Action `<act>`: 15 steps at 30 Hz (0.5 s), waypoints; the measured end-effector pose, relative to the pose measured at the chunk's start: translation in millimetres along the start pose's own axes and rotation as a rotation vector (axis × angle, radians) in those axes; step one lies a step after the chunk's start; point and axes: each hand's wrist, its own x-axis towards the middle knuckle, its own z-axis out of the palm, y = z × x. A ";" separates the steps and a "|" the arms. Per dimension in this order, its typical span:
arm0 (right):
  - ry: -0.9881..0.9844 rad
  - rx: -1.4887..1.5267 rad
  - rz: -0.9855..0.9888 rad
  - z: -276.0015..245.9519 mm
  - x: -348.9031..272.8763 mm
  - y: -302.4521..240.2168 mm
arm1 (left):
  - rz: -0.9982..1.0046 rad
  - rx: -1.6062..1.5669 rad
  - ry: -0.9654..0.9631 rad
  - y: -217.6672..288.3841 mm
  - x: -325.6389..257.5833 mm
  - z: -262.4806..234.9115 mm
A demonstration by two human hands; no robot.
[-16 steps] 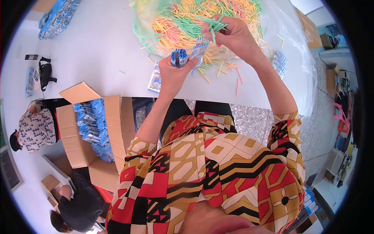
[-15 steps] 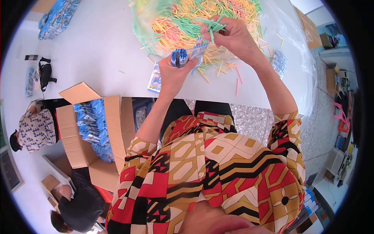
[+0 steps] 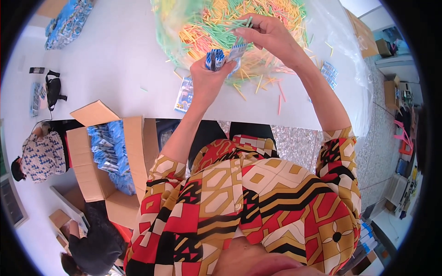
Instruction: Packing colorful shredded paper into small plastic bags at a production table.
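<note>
My left hand (image 3: 205,83) is closed round a bundle of blue-and-white packets (image 3: 214,60). From the same grip one packet (image 3: 237,51) stands up toward my right hand (image 3: 278,41). The right fingers pinch a few thin green sticks (image 3: 248,23) just above that packet's upper end; whether the sticks reach inside it cannot be made out. Behind both hands spreads a large pile of yellow, pink and green sticks (image 3: 216,32) on a clear plastic bag (image 3: 168,39). Beside my left wrist a flat packet (image 3: 184,97) lies on the table.
Loose sticks (image 3: 279,97) are scattered along the white table (image 3: 124,60). More packets (image 3: 329,73) lie at the right. An open cardboard box (image 3: 85,152) of blue packets stands at the left, near two other people (image 3: 43,154). A black strapped item (image 3: 54,89) rests at the table's left.
My right hand has moved slightly up, and the green sticks in it now show as a smaller bunch. My left hand has risen a little with the packets.
</note>
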 end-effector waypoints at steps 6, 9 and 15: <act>0.049 0.024 -0.168 0.4 12.2 15.7 | 0.062 -0.034 0.013 -2.0 17.9 4.8; 0.045 -0.031 -0.176 1.0 13.1 12.9 | 0.086 -0.060 0.026 -3.1 22.9 4.4; 0.084 -0.010 -0.255 7.2 12.6 20.9 | 0.081 -0.101 0.014 -0.5 25.0 6.8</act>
